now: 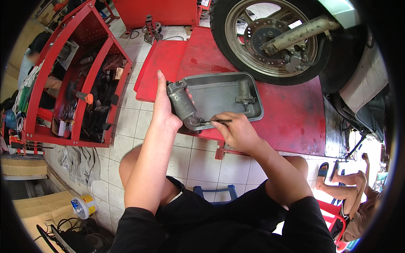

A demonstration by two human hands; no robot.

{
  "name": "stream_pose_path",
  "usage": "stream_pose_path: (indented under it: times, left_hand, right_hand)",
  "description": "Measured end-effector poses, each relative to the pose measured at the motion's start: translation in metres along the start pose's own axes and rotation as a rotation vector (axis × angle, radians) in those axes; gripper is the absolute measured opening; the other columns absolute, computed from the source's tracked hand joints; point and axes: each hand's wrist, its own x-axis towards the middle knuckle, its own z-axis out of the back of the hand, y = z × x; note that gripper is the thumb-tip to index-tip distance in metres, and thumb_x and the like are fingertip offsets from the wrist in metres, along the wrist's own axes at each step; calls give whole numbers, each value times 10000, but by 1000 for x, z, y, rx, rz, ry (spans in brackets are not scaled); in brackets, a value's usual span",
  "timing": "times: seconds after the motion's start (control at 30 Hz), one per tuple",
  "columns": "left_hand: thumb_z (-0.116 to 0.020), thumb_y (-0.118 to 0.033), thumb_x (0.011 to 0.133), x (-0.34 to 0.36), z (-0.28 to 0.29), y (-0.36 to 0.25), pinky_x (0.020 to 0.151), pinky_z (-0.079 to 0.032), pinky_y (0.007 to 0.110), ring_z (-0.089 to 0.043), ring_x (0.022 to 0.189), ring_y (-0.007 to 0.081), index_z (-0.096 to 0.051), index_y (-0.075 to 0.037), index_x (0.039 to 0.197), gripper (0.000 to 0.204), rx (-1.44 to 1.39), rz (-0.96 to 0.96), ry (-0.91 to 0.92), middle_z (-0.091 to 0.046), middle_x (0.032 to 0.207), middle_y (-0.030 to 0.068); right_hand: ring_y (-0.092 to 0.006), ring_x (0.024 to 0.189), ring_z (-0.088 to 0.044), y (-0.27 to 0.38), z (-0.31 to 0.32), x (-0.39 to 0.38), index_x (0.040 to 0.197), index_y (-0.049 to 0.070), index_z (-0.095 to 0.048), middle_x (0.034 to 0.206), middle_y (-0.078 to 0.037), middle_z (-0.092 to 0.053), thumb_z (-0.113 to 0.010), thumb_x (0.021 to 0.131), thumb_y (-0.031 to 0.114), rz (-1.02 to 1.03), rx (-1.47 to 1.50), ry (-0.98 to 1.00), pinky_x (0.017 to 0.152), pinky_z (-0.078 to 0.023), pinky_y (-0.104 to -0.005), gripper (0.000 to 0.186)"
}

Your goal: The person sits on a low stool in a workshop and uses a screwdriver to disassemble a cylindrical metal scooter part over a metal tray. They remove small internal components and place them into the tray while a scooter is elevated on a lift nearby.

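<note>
My left hand (164, 109) is wrapped round a grey, worn metal cylinder (183, 103) with a fitting at its upper end, its shape like a small motor. It is tilted over the left edge of a grey metal tray (198, 80). My right hand (238, 131) pinches a thin dark rod-like tool (225, 121) near the tray's front edge. The tool's tip points at the cylinder's lower end; whether they touch I cannot tell. A second grey cylindrical part (244, 93) with a bracket stands at the right inside the tray.
The tray rests on a red lift platform (291, 122). Behind it stands a motorcycle wheel (270, 40) with a brake disc. A red tool rack (76, 84) is on the left, a white bucket (85, 206) lower left. Another person (350, 198) sits at the right.
</note>
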Motion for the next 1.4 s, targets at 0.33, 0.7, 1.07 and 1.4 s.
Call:
stream_pose_path:
  times: [0.33, 0.7, 1.07, 1.4]
  left_hand:
    - [-531, -804, 822, 0, 0, 1, 618, -513, 363, -596, 642, 194, -639, -105, 845, 707, 7, 0, -5, -617, 729, 56]
    - [-547, -813, 803, -1, 0, 0, 630, -509, 359, -593, 652, 193, -637, -107, 839, 712, 6, 3, -24, -612, 749, 47]
    - [-533, -801, 824, -1, -2, 2, 638, -513, 363, -595, 657, 189, -645, -96, 866, 715, 26, -11, -11, -617, 758, 47]
    - [-546, -797, 820, -1, -3, 4, 632, -508, 364, -594, 649, 187, -641, -103, 857, 702, 32, -3, -27, -616, 754, 45]
  right_hand:
    - [-390, 803, -657, -5, -3, -1, 958, -48, -694, 926, -198, -691, -602, 926, 85, -6, 34, -44, 731, -532, -414, 165]
    - [-396, 801, -647, -3, -1, 1, 929, -62, -689, 920, -192, -691, -587, 928, 84, -51, 50, -77, 737, -518, -414, 178]
    - [-398, 789, -644, -6, 2, -1, 945, -42, -699, 897, -208, -684, -605, 911, 85, -55, 79, -93, 729, -515, -414, 161]
    - [-398, 802, -648, 1, 9, 0, 953, -43, -704, 889, -210, -687, -602, 913, 92, -127, 95, -38, 746, -519, -415, 174]
